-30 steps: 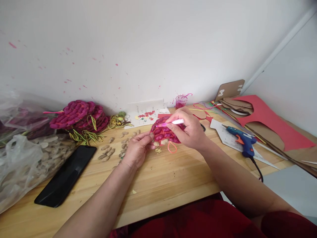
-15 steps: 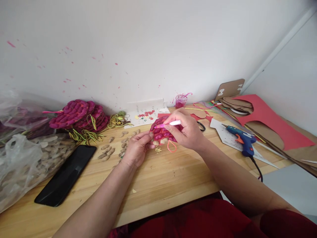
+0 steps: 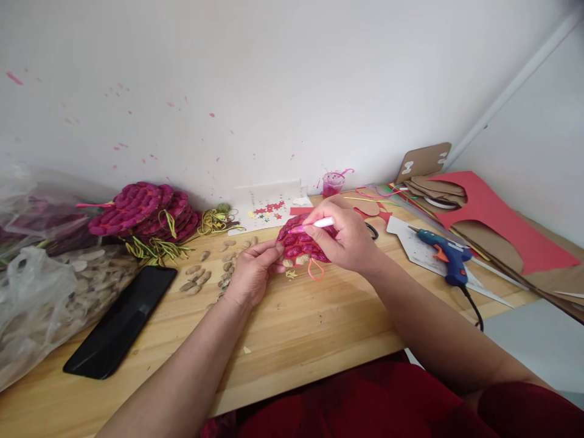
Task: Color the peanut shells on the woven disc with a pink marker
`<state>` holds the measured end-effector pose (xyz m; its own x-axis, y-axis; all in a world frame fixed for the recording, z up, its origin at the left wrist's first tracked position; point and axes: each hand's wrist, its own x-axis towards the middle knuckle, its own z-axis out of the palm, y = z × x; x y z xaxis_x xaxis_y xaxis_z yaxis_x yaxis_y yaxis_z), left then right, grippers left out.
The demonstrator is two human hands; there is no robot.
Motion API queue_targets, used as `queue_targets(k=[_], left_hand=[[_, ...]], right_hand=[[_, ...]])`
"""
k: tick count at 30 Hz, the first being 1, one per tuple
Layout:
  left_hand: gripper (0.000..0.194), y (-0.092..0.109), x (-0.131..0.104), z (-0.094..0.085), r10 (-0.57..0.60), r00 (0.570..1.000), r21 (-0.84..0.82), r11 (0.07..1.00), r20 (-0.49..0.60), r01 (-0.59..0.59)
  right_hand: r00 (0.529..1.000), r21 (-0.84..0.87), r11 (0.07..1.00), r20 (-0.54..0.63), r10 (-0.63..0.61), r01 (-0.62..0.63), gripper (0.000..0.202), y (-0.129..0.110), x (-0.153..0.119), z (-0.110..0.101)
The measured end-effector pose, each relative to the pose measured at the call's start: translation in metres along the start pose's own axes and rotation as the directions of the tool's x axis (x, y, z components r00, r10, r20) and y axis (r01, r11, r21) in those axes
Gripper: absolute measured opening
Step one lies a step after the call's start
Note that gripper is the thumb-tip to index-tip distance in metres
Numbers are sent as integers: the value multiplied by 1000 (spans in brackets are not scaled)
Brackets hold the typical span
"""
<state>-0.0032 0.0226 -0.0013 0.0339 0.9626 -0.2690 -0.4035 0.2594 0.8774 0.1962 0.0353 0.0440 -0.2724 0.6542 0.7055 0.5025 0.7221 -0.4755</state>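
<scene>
A round craft piece (image 3: 295, 243) covered in peanut shells painted magenta is held above the table, tilted toward me. Two shells on its lower edge are still bare tan, and an orange cord loop (image 3: 316, 271) hangs below. My left hand (image 3: 255, 267) pinches its left edge between thumb and fingers. In my right hand (image 3: 344, 234) is a white-handled paintbrush (image 3: 323, 222), its pink tip against the shells. That hand hides the piece's right side. Loose peanut shells (image 3: 197, 278) lie left of my left hand.
At left are a black phone (image 3: 121, 322), a plastic bag of peanut shells (image 3: 50, 304) and stacked magenta pieces (image 3: 141, 210). A paint cup (image 3: 333, 184) stands by the wall. Rightward lie a blue glue gun (image 3: 444, 252), its cord, red paper (image 3: 511, 225) and cardboard (image 3: 424, 164).
The brush tip has shifted slightly over the shells, with my right hand moving a little. My left hand keeps its hold on the craft piece. The view has shifted very slightly.
</scene>
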Motion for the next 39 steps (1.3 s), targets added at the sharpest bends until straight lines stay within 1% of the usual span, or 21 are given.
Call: queue_targets(k=[6,9,14,19,24,29,34,39], left_hand=[[30,1,0,0,-9,1000,17,1000,19,9],[31,2,1,1,-21,999,14,1000,24,21],[27,-1,2,-1,-30,999,5,1000,14,30],[24,-3,4,-4,-49,999,14,999,22,49],[27,-2,5,-5,-65,997,11,998,40,65],[31,-2,4,-6,-72,996,9,997,59,71],[32,-1,3,-5,-71,995,0,997,64,71],[32,-1,4,-5,-75,996,1,997,45,75]], right_hand=[[998,53,999,66,5,-9,8,-2,0,0],[999,35,999,51,16,-18,8,0,0,1],[999,38,999,23,29,-30,5,7,2,-4],[998,45,999,67,13,-16,4,9,2,-6],[1000,-6,1000,26,9,-9,6,7,1,-4],[998,12,1000,54,-23,23,7,5,1,-2],[1000,-32,999,-14,-11,10,7,5,0,-2],[999,0,1000,52,-11,11,10,4,0,-2]])
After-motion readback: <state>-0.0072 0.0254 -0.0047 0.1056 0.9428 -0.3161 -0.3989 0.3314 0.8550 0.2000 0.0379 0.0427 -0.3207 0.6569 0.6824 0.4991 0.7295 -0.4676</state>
